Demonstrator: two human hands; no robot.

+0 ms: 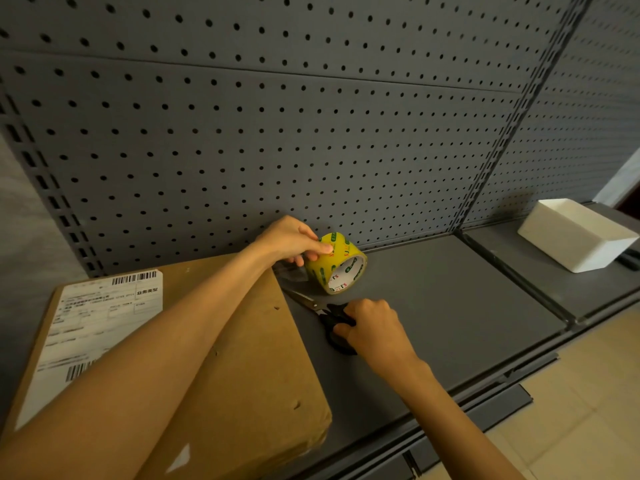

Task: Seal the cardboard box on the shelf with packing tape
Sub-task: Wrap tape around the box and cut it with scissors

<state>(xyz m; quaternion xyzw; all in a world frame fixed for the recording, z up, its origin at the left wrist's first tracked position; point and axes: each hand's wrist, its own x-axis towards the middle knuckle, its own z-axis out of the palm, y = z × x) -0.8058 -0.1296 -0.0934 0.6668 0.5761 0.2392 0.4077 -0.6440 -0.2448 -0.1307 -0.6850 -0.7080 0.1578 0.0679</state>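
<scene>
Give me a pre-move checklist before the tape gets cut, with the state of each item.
1. Left hand grips the tape roll: ok.
2. Right hand on the scissors handles: ok.
3. Tape strip pulled from roll to cardboard box: looks so, faint; cannot tell.
4. Scissor blades open at the strip: not ok, scissors lie on the shelf.
5. Box flaps closed: cannot tell.
</scene>
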